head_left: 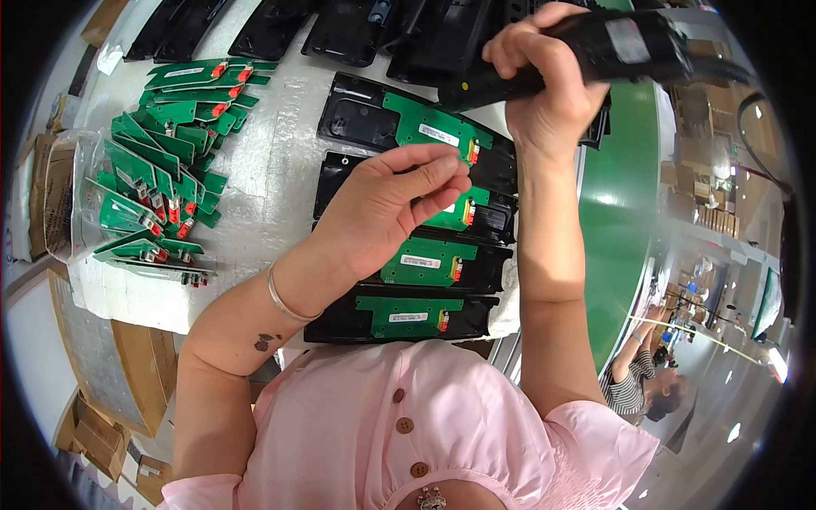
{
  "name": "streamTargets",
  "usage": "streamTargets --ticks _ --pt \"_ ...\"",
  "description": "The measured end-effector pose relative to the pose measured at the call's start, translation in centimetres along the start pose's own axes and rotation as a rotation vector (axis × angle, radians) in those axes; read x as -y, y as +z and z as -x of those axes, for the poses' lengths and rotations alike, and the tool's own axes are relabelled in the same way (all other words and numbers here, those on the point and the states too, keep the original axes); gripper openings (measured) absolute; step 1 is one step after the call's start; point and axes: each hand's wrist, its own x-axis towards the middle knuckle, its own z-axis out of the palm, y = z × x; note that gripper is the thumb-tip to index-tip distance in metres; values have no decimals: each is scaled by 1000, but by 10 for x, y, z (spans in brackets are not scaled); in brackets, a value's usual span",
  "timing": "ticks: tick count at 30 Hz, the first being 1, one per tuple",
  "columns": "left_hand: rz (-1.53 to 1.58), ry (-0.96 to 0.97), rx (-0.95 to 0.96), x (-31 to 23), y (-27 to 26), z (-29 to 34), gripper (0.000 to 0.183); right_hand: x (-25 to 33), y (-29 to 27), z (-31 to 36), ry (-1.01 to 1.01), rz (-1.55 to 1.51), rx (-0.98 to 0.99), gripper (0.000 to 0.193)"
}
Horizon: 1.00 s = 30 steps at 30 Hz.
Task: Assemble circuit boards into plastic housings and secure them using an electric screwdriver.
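Observation:
My right hand (552, 93) grips a black electric screwdriver (595, 51) held high over the bench. My left hand (387, 208) hovers above a row of black plastic housings (361, 119), its fingertips pinched together as if on something very small that I cannot make out. Each housing carries a green circuit board (425, 126) with a red-orange connector at its right end. Several such housings lie one below another, down to the nearest one (399, 316) close to my chest.
A heap of loose green circuit boards (161, 170) lies at the left on white foam sheet (263, 170). More black housings (340, 30) lie along the far edge. A green conveyor belt (620, 212) runs on the right. Cardboard boxes (127, 365) stand lower left. Another person (637, 382) sits lower right.

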Motion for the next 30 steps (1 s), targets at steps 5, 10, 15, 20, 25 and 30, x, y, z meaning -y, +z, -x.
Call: streamTargets --ticks 5,10,15,20,25,30 --pt "113 42 -2 -1 -5 -5 15 78 20 12 24 60 148 26" --pt "177 39 32 -3 -7 -2 16 98 42 23 69 38 164 30" --pt "241 -15 200 -1 -17 -3 25 99 43 23 78 31 171 32" --pt "233 -33 94 0 10 1 43 52 30 17 -51 40 119 32" --pt "116 -15 157 9 -8 -7 38 9 46 -5 138 149 -210 22" --pt "1 -12 156 5 -4 -2 26 -4 44 -4 153 174 -167 24"
